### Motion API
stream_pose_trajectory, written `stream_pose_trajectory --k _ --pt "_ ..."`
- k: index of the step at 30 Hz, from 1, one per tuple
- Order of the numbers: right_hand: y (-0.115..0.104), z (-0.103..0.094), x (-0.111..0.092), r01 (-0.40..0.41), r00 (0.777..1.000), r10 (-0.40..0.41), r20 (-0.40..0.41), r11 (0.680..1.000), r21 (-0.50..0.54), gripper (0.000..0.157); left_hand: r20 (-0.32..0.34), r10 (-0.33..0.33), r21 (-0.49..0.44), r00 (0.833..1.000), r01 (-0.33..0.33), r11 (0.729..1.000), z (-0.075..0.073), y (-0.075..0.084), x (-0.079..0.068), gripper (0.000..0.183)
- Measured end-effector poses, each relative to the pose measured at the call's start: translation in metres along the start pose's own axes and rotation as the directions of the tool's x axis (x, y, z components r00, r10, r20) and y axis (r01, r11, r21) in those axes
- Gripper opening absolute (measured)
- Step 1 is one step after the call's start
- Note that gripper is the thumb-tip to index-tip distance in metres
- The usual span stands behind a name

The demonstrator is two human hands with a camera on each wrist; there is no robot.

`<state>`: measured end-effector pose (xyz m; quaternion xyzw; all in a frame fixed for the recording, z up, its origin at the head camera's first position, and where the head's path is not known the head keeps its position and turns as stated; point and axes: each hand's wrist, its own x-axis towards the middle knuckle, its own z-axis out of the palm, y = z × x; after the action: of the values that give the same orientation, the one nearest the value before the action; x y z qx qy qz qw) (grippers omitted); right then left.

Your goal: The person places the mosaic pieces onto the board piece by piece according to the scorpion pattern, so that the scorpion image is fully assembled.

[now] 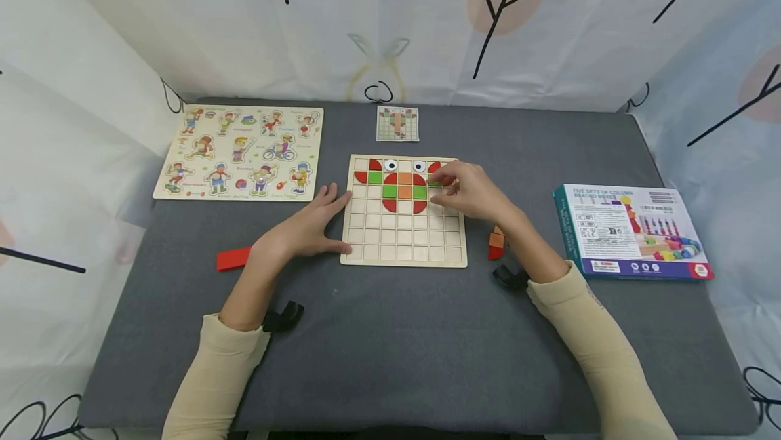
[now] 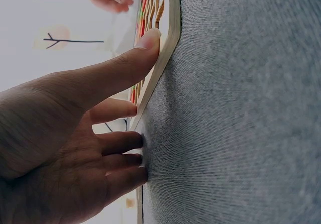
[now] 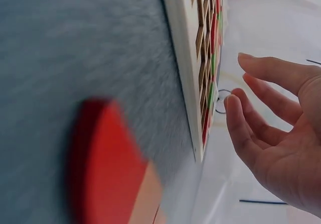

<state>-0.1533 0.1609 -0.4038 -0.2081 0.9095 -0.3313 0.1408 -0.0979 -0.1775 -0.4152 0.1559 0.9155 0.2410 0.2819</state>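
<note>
A wooden grid board (image 1: 372,266) lies in the middle of the table, its upper rows filled with red rounded pieces (image 1: 389,206), green squares (image 1: 375,177), orange squares (image 1: 405,192) and two eye pieces (image 1: 390,165). My left hand (image 1: 308,223) rests at the board's left edge, thumb on the rim and fingers extended. Over the board's upper right hovers my right hand (image 1: 472,189), fingers loosely bent. In the right wrist view a gap shows between its thumb and fingers (image 3: 241,128), with nothing held. It partly covers the pieces at that corner.
Behind the board lies a small pattern card (image 1: 397,124). A picture puzzle board (image 1: 241,153) is at the back left. Red pieces (image 1: 234,259) lie by my left forearm, red and orange pieces (image 1: 496,243) near my right wrist. A boxed set (image 1: 634,231) stands at right.
</note>
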Motion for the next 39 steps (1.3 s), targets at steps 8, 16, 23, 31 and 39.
stream_pose_trajectory --k 8,16,23,31,39 --pt "0.016 -0.011 -0.043 -0.053 0.998 0.053 0.019 0.999 -0.004 0.032 0.000 -0.001 0.001 1.000 0.001 1.000 0.000 0.001 -0.001 0.111" --pt "0.042 -0.027 -0.081 -0.048 0.997 0.053 0.051 0.995 -0.088 0.027 0.002 0.009 0.000 1.000 -0.009 1.000 0.000 0.000 0.000 0.111" --pt "0.057 -0.035 -0.099 -0.041 0.997 0.050 0.066 0.990 -0.136 0.032 -0.002 0.003 0.003 1.000 -0.003 1.000 0.000 0.000 0.000 0.111" --pt "0.060 -0.033 -0.096 -0.037 0.998 0.046 0.047 0.986 -0.165 0.028 -0.005 0.007 0.000 1.000 -0.007 1.000 0.000 0.000 -0.001 0.111" --pt "0.049 -0.028 -0.087 -0.037 0.998 0.027 -0.049 0.977 -0.211 0.024 0.000 0.002 0.000 1.000 -0.002 1.000 0.000 0.000 -0.001 0.113"
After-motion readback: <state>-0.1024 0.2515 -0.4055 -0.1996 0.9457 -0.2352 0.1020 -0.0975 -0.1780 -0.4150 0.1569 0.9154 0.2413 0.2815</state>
